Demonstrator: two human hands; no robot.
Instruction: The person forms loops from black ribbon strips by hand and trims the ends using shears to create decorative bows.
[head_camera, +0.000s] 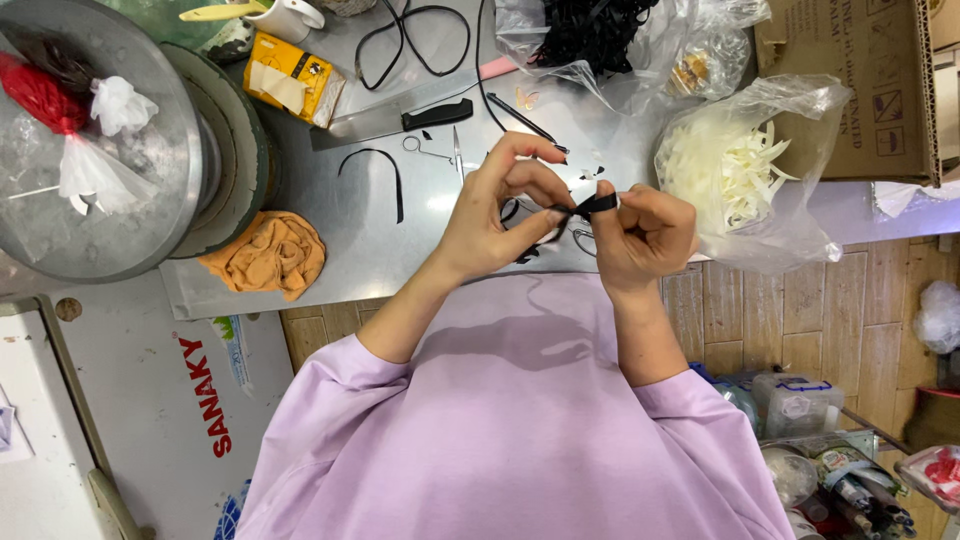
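Both hands are raised over the near edge of the steel table (330, 275). Right hand (645, 235) pinches a short black strip (597, 204) between thumb and forefinger. Left hand (500, 205) grips the strip's other end, fingers curled narrow. A clear bag of pale strips (735, 170) sits near the right edge. An orange cloth (270, 255) lies at the near left corner.

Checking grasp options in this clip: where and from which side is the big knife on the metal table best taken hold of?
Take the knife by its black handle, coming from above. It lies flat, handle end pointing toward the black cord loop, and the broad blade runs away toward the yellow box. Both hands are busy with a black strip.
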